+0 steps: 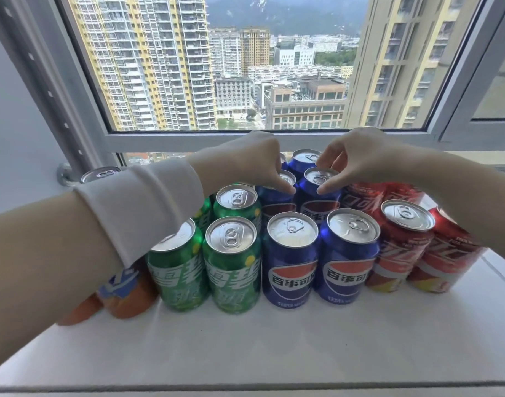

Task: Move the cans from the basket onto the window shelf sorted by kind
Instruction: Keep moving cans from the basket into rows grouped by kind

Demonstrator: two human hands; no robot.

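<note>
Right grip (357,156) pinches the rim of a blue aluminium cola can (320,196) directly beneath it on the white window shelf (274,339). Left grip (245,161) clasps the twin blue can (274,197) alongside. I judge both full, heavy, slick-walled: hold rims.

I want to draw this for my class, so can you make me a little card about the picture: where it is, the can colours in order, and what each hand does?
place: window shelf below a window
can groups, left to right: orange cans, green cans, blue cans, red cans
left hand: grips the left back blue can by its top
right hand: pinches the right back blue can by its rim
basket: not in view
</note>
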